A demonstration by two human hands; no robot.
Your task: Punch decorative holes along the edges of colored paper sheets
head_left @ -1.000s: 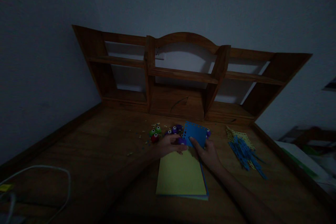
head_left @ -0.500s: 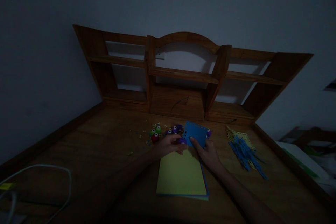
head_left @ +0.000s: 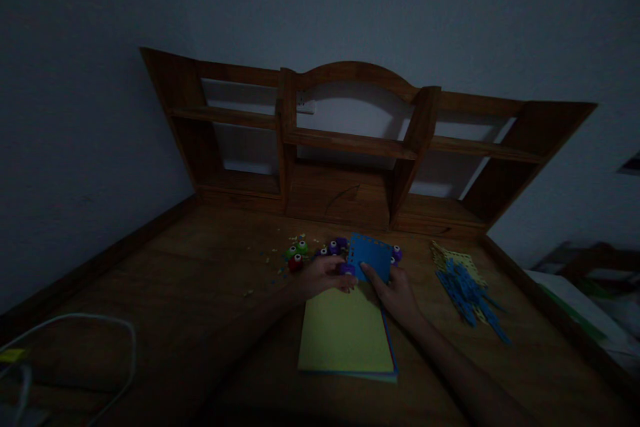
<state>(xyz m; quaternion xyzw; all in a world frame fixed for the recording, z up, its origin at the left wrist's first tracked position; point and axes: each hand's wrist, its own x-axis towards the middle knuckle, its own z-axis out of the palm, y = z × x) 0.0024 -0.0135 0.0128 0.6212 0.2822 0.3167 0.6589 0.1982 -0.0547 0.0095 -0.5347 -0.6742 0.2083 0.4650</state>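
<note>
My left hand [head_left: 323, 277] is closed around a small purple craft punch [head_left: 347, 269], close to the lower left edge of a blue paper [head_left: 371, 255]. The paper has small holes along its left and top edges. My right hand [head_left: 397, 290] pinches the paper from below with the thumb on its face. Beneath both hands lies a stack of coloured paper [head_left: 346, 333], yellow on top. Just past my left hand sit more purple punches [head_left: 333, 247], two green punches [head_left: 302, 247] and a red punch [head_left: 295, 263]. The dim light hides fine detail.
Tiny paper bits [head_left: 270, 259] are scattered on the wooden desk [head_left: 210, 267]. Blue cut strips [head_left: 465, 287] lie over punched yellow paper [head_left: 473, 265] at the right. A wooden shelf unit [head_left: 345, 143] stands along the back. A white cable [head_left: 133, 340] curls at the lower left.
The blue paper has shifted slightly left and down toward the punch. Both hands keep their grips almost in place.
</note>
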